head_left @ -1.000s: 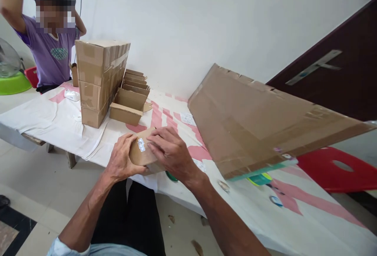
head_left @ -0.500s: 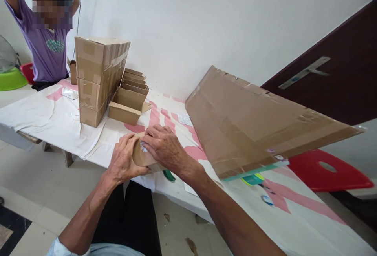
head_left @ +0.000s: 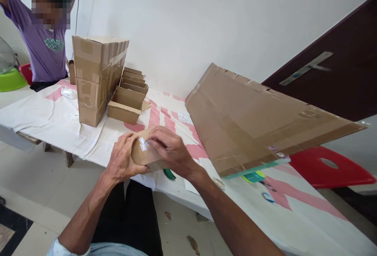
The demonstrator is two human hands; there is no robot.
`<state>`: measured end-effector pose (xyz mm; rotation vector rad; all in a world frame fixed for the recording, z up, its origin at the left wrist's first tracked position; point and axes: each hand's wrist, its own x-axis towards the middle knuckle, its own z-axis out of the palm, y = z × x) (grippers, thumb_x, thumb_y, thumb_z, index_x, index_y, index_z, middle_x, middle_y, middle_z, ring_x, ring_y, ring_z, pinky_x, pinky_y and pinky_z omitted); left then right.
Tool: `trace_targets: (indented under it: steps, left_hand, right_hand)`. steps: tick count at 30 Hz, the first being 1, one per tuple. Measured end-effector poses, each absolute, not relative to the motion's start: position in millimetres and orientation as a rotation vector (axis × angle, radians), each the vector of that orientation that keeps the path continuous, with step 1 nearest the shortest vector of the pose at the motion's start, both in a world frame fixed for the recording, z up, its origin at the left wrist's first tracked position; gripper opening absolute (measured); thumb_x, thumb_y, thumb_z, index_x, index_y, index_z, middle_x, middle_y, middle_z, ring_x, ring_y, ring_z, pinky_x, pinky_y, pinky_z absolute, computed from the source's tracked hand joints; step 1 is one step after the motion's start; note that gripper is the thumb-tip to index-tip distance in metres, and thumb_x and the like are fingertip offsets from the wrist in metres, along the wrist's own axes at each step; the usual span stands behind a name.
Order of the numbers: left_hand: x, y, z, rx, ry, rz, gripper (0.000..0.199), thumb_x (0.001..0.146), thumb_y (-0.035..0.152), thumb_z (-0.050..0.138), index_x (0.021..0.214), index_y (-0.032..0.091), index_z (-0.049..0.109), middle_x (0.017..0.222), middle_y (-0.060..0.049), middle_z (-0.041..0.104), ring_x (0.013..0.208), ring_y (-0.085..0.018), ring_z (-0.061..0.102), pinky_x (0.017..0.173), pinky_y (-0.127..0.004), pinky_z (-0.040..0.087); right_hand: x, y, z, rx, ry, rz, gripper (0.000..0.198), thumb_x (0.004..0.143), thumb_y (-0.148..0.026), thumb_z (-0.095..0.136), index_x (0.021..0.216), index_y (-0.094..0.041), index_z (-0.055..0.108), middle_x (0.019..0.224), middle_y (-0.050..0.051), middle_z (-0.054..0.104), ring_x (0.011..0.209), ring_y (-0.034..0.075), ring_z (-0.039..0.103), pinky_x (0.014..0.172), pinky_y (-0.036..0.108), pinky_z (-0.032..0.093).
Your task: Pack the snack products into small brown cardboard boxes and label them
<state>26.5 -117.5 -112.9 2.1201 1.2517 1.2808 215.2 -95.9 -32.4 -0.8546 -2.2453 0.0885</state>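
Note:
A small brown cardboard box [head_left: 149, 156] is tilted above the near edge of the table. My left hand [head_left: 121, 158] is wrapped round its left end, thumb along the lower side, fingers over the top. Small white stickers with blue borders [head_left: 142, 144] lie on the face turned up to me. Just right of them, my right hand [head_left: 171, 148] is closed with its fingertips pinched close over the box. Whatever those fingertips hold, if anything, is hidden. The right hand also covers the box's far end.
Stacked taped cartons [head_left: 88, 71] and open cardboard boxes [head_left: 125, 108] stand at the back left. A large cardboard sheet [head_left: 250, 122] leans to the right, near a red stool [head_left: 332, 165]. A green object [head_left: 169, 174] lies beside my right wrist. A person in purple [head_left: 48, 59] is beyond the cartons.
My right hand's fingers have lifted off the stickers and curled in, shifting slightly right, so the stickers show more fully. My left hand keeps its grip on the box.

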Motion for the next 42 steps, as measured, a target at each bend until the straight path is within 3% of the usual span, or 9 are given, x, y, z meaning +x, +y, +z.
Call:
trace_targets:
  steps: [6,13,18,23,42]
  left_hand:
    - [13,-110,-114,2.118,1.210,1.284,0.098,0.057,0.034,0.099,0.144,0.023,0.052,0.149,-0.018,0.053,0.141,-0.042,0.051,0.117,-0.059,0.044]
    - [-13,-93,-123,2.127,1.200,1.320,0.083,0.072,0.053,0.088,0.141,0.022,0.054,0.151,-0.017,0.053,0.140,-0.039,0.054,0.112,-0.053,0.051]
    - [-22,-88,-127,2.127,1.274,1.290,0.082,0.073,0.053,0.087,0.143,0.025,0.054,0.154,-0.013,0.054,0.138,-0.039,0.056,0.105,-0.051,0.055]
    - [-21,-86,-123,2.132,1.354,1.245,0.081,0.073,0.048,0.087,0.145,0.029,0.054,0.154,-0.009,0.056,0.136,-0.038,0.057,0.102,-0.049,0.057]
    - [-18,-79,-121,2.115,1.329,1.246,0.083,0.071,0.057,0.088,0.144,0.033,0.057,0.154,-0.008,0.057,0.139,-0.036,0.056,0.103,-0.047,0.060]
  right_hand:
    - [277,-109,-25,-1.022,-1.710,0.220,0.013,0.096,-0.029,0.066,0.084,-0.022,0.067,0.083,0.000,0.066,0.079,0.017,0.061,0.073,0.030,0.048]
    - [409,-108,-109,-1.548,-1.539,0.274,0.027,0.089,-0.046,0.059,0.082,-0.021,0.065,0.080,0.002,0.067,0.074,0.018,0.060,0.072,0.031,0.048]
    - [461,-114,-176,-1.693,-1.490,0.308,0.019,0.080,-0.040,0.061,0.072,-0.022,0.060,0.072,0.002,0.064,0.070,0.019,0.058,0.068,0.032,0.046]
    - [470,-105,-214,-1.722,-1.536,0.374,0.010,0.081,-0.030,0.058,0.075,-0.022,0.061,0.075,0.002,0.068,0.074,0.019,0.060,0.074,0.032,0.047]
    - [475,-83,-244,-1.755,-1.764,0.457,0.008,0.086,-0.020,0.057,0.082,-0.020,0.064,0.083,0.002,0.068,0.079,0.018,0.059,0.075,0.030,0.042]
